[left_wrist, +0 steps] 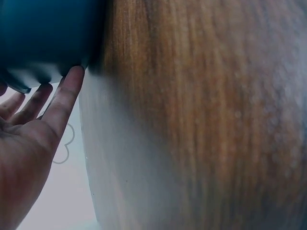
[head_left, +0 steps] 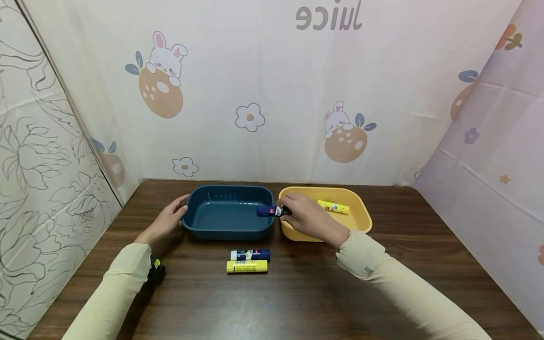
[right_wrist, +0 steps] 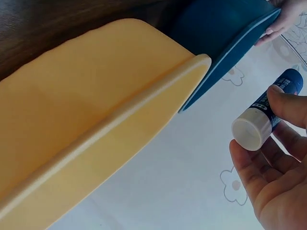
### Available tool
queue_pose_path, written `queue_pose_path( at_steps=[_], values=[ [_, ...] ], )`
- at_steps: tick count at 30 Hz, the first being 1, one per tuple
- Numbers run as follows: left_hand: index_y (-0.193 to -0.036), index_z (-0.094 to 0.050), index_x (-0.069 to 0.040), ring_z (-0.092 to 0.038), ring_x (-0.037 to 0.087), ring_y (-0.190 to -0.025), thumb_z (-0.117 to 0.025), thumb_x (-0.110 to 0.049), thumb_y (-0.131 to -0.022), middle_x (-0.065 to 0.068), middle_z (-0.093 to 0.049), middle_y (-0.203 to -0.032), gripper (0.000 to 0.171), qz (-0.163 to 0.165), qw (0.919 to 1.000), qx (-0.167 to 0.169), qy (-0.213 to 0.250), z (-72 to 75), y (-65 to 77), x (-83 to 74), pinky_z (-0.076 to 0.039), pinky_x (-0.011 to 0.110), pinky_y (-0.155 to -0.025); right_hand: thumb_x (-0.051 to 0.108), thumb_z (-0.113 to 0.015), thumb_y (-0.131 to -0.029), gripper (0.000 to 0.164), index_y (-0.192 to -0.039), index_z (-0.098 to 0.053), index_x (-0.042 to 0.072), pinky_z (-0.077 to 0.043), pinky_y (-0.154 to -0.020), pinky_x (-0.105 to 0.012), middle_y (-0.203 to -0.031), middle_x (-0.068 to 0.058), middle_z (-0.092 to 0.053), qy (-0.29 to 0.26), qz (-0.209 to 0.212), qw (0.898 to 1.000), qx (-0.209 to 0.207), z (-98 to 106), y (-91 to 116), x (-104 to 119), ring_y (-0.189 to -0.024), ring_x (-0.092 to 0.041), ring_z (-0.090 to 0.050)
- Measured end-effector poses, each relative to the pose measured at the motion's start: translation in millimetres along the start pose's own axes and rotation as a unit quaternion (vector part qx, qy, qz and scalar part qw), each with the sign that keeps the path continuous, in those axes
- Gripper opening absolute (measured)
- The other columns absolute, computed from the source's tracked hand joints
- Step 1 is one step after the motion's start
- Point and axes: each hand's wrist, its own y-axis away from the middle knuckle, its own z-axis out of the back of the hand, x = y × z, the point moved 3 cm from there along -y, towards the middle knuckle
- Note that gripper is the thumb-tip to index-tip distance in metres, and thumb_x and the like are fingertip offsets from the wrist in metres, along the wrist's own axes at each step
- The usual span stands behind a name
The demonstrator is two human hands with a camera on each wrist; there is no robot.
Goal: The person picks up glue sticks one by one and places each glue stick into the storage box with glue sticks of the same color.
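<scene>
My right hand (head_left: 307,215) pinches a dark blue glue stick (head_left: 267,211) between thumb and fingers. It is above the place where the two trays meet, its blue end over the blue tray (head_left: 229,234). In the right wrist view, the white end of the glue stick (right_wrist: 249,129) faces the camera. At the blue tray's left end, my left hand (head_left: 167,218) touches the wall with fairly straight fingers (left_wrist: 67,98). A yellow glue stick (head_left: 333,207) lies inside the yellow tray (head_left: 361,215), by its back wall.
On the brown table (head_left: 306,297), in front of the blue tray, lie a blue-and-white glue stick (head_left: 250,255) and a yellow glue stick (head_left: 247,267), side by side. A patterned curtain (head_left: 263,85) hangs behind the table. The trays stand close together.
</scene>
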Motion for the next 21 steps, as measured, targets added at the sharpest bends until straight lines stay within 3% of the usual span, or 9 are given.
queue_pose_path(
  at_steps=[21],
  values=[
    [-0.151, -0.016, -0.001, -0.035, 0.045, -0.128, -0.033, -0.024, -0.106, 0.031, -0.027, -0.147, 0.053, 0.004, 0.9999, 0.003, 0.010, 1.4, -0.1, 2.1, -0.045, 0.053, -0.092, 0.009, -0.072, -0.086, 0.029, -0.113, -0.065, 0.003, -0.052, -0.075, -0.028, -0.099, -0.006, -0.060, 0.036, 0.010, 0.999, -0.010, -5.0, -33.9, -4.9, -0.087, -0.016, -0.057]
  ],
)
